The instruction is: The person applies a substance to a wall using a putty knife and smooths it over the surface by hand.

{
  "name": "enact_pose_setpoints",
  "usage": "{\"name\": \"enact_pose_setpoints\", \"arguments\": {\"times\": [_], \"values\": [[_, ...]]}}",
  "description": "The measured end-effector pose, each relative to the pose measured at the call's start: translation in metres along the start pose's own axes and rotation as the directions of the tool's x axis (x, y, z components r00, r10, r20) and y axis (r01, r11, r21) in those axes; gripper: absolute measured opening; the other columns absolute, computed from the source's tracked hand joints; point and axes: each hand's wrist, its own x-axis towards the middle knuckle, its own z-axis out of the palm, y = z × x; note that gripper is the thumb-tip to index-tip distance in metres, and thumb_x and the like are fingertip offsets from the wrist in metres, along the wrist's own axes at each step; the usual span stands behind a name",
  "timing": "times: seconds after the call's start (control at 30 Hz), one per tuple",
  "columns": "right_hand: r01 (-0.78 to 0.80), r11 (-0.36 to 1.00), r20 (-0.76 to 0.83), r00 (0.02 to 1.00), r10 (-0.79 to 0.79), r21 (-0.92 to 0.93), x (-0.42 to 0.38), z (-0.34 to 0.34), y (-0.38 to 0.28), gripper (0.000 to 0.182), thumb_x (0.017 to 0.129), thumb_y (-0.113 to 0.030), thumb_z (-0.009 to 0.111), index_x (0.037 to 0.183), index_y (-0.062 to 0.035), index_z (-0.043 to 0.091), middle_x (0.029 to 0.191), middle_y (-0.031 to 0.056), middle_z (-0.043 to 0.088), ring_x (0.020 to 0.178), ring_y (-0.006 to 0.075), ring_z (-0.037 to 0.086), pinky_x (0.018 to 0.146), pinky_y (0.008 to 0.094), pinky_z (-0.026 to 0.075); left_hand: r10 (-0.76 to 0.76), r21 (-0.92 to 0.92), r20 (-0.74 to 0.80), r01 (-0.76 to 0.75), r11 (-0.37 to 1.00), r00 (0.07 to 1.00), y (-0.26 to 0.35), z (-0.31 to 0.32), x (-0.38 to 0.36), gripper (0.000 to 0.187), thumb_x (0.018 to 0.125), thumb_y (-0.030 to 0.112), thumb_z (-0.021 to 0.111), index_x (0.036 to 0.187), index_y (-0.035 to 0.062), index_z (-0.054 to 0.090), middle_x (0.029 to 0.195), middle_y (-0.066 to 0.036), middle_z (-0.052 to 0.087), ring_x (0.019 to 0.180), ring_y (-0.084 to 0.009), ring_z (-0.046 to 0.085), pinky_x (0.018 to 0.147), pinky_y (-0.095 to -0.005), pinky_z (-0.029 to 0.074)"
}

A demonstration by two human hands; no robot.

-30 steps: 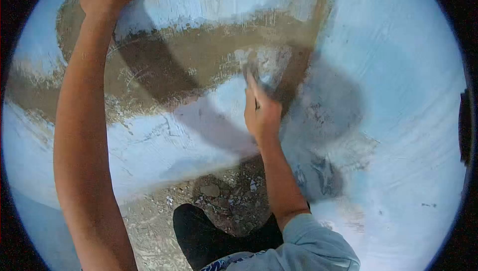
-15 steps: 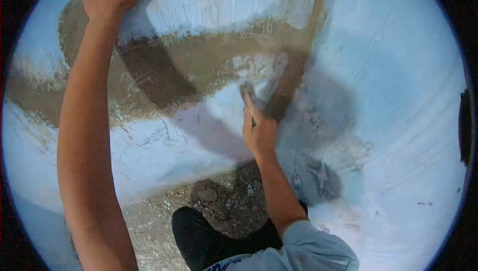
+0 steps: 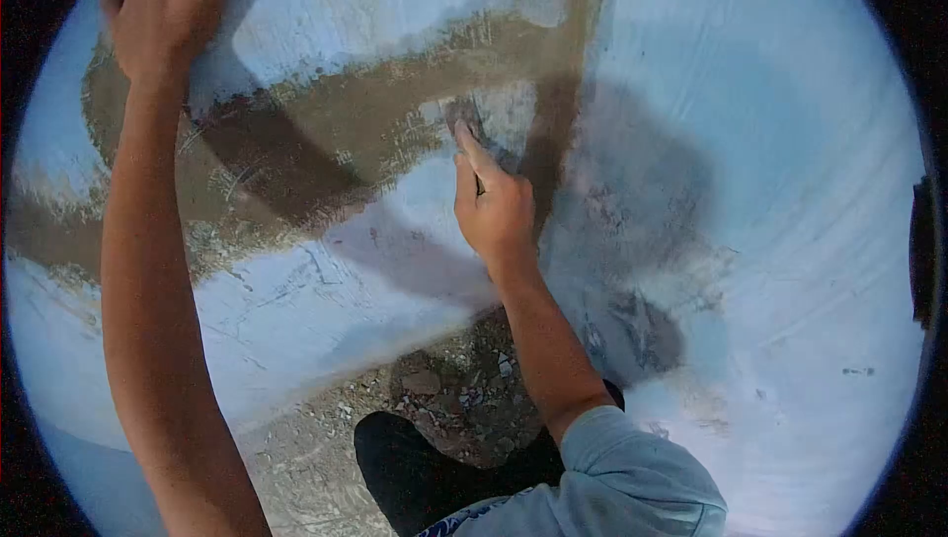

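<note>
My left hand lies flat with fingers spread on the pale blue wall, at the upper left. My right hand is closed round a small tool that looks like a scraper, its forefinger stretched along it. The scraper's grey blade touches the wall at a whitish patch below a rough brown band. Most of its handle is hidden inside my fist. Both arms reach up from the bottom of the view, and their shadows fall across the wall.
Below the wall is rough ground with stones and pale chips. My dark-trousered knee is close to the wall's lower edge. Another pale blue wall face adjoins on the right, past a vertical brown strip.
The view has shifted, so the wall appears further left and higher. My right hand has moved the scraper upward over the whitish patch. More of my left hand's fingers now show.
</note>
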Motion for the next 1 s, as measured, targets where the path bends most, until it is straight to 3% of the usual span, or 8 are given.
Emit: {"name": "enact_pose_setpoints", "arguments": {"times": [0.03,0.07,0.13,0.23,0.63,0.73,0.83,1.0], "values": [[-0.017,1.000,0.006,1.000,0.017,0.020,0.001,-0.001,-0.002,0.040,0.099,-0.020,0.066,0.139,-0.0234,0.067,0.071,0.0205,0.067,0.059,0.0408,0.064,0.057,0.0486,0.051,-0.002,-0.064,0.005,0.003,0.998,1.000,-0.004,0.002,0.002,0.055,0.107,0.039,0.046,0.159,0.0236,0.041,0.169,-0.006,0.033,0.157,-0.0310,0.026,0.128,-0.0511,0.015],[0.025,0.999,-0.031,0.999,-0.023,0.042,-0.003,0.002,0.003,0.040,0.099,-0.020,0.066,0.139,-0.0236,0.068,0.070,0.0204,0.067,0.058,0.0408,0.064,0.057,0.0482,0.051,0.111,-0.197,0.008,-0.108,0.975,0.994,-0.021,0.016,0.007,0.079,0.106,0.066,0.015,0.163,0.0146,0.035,0.167,-0.025,0.029,0.153,-0.0487,0.027,0.117,-0.0714,0.024],[0.111,0.991,-0.106,0.989,-0.102,0.078,-0.011,0.004,0.009,0.040,0.099,-0.020,0.066,0.139,-0.0239,0.068,0.070,0.0203,0.067,0.057,0.0409,0.063,0.056,0.0473,0.050,0.107,-0.186,0.006,-0.104,0.977,0.994,-0.022,0.016,0.008,0.079,0.106,0.067,0.016,0.163,0.0155,0.035,0.167,-0.024,0.030,0.153,-0.0481,0.027,0.118,-0.0710,0.024],[-0.047,0.996,0.074,0.996,0.053,-0.070,-0.002,-0.008,-0.004,0.040,0.098,-0.019,0.067,0.138,-0.0245,0.068,0.075,0.0204,0.070,0.062,0.0405,0.067,0.058,0.0476,0.052,0.107,-0.193,0.007,-0.103,0.976,0.994,-0.019,0.016,0.008,0.080,0.105,0.068,0.016,0.163,0.0164,0.036,0.166,-0.024,0.030,0.153,-0.0479,0.027,0.117,-0.0709,0.024],[0.088,0.995,-0.092,0.992,-0.083,0.048,-0.015,0.008,0.006,0.036,0.097,-0.020,0.067,0.133,-0.0213,0.071,0.083,0.0210,0.073,0.070,0.0400,0.071,0.060,0.0478,0.055,0.107,-0.151,0.054,-0.098,0.984,0.993,-0.018,0.010,0.009,0.081,0.105,0.070,0.017,0.164,0.0175,0.033,0.167,-0.022,0.030,0.152,-0.0493,0.029,0.118,-0.0694,0.025],[0.007,0.999,-0.002,1.000,-0.007,0.037,-0.001,0.003,-0.007,0.038,0.097,-0.013,0.067,0.134,-0.0181,0.071,0.091,0.0198,0.075,0.076,0.0359,0.075,0.065,0.0400,0.057,0.128,-0.153,0.063,-0.117,0.981,0.990,-0.017,0.009,0.008,0.080,0.105,0.068,0.018,0.165,0.0170,0.031,0.168,-0.023,0.028,0.152,-0.0496,0.029,0.117,-0.0703,0.025],[0.090,0.992,-0.108,0.991,-0.080,0.091,-0.010,0.008,0.005,0.035,0.098,-0.019,0.066,0.133,-0.0187,0.071,0.081,0.0210,0.072,0.068,0.0397,0.071,0.059,0.0480,0.054,0.130,-0.144,0.067,-0.119,0.982,0.989,-0.020,0.009,0.008,0.079,0.105,0.068,0.018,0.165,0.0173,0.030,0.168,-0.023,0.028,0.152,-0.0497,0.029,0.117,-0.0707,0.025],[0.047,0.996,-0.079,0.996,-0.041,0.076,-0.002,0.004,-0.004,0.037,0.098,-0.018,0.064,0.135,-0.0215,0.069,0.081,0.0208,0.072,0.068,0.0414,0.070,0.059,0.0496,0.054,0.127,-0.155,0.079,-0.114,0.981,0.989,-0.017,0.006,0.008,0.078,0.106,0.067,0.019,0.165,0.0163,0.031,0.167,-0.025,0.028,0.152,-0.0493,0.028,0.117,-0.0705,0.026]]}}
